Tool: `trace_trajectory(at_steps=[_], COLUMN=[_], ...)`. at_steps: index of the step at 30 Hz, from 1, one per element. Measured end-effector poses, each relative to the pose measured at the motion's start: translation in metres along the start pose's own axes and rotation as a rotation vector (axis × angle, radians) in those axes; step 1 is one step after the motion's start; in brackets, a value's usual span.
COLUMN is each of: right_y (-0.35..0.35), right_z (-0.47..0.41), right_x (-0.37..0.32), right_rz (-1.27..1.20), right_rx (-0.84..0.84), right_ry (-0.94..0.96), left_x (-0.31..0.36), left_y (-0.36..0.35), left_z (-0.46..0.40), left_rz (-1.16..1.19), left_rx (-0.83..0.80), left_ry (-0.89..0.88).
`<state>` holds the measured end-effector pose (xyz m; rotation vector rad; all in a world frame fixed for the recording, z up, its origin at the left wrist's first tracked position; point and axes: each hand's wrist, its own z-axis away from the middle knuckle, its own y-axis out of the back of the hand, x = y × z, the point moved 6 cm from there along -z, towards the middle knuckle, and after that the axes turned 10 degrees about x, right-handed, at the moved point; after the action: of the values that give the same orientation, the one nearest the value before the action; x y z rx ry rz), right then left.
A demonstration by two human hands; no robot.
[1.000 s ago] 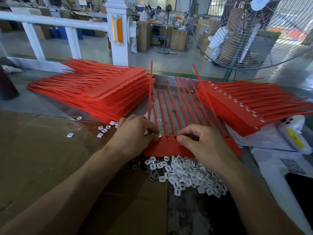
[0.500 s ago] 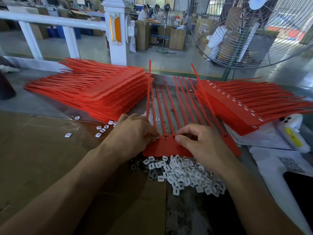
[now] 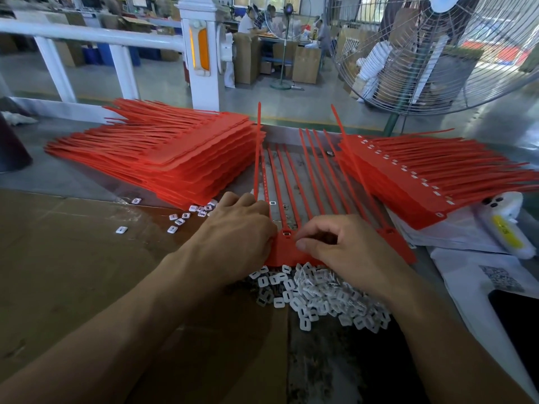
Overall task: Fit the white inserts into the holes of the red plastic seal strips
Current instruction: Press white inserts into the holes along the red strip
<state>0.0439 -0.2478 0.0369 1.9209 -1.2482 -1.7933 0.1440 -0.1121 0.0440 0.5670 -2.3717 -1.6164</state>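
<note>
With your curled left hand point(image 3: 242, 228) holding down the flat red plastic seal strip point(image 3: 284, 249) in the middle of the frame, pinch one small white insert with your right hand point(image 3: 347, 252), whose fingertips I cannot see, and push it straight into its hole.

Two hands work at one red seal sheet point(image 3: 287, 252): the left hand point(image 3: 236, 228) and the right hand point(image 3: 353, 252). Left of that sheet lies one stack of red strips point(image 3: 175, 158), right of it another stack point(image 3: 423, 182). Just below it sits one heap of white inserts point(image 3: 320, 293), too many to count. About nine loose inserts point(image 3: 186, 217) lie to its left.
</note>
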Motion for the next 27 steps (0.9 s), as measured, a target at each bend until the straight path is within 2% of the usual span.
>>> trace_trajectory(at_steps=[4, 14, 27], right_y=[-0.007, -0.008, -0.005], right_z=[0.003, 0.007, 0.007], right_x=[-0.005, -0.004, 0.002], right_rz=[0.005, 0.084, 0.007], right_rx=[-0.148, -0.297, -0.228], right_ry=[0.036, 0.069, 0.001], left_x=[0.002, -0.005, -0.008], left_y=[0.001, -0.004, -0.002], left_z=[0.000, 0.001, 0.002], left_rz=[-0.013, 0.091, 0.177], left_rx=[0.018, -0.028, 0.087], left_ry=[0.010, 0.076, 0.129])
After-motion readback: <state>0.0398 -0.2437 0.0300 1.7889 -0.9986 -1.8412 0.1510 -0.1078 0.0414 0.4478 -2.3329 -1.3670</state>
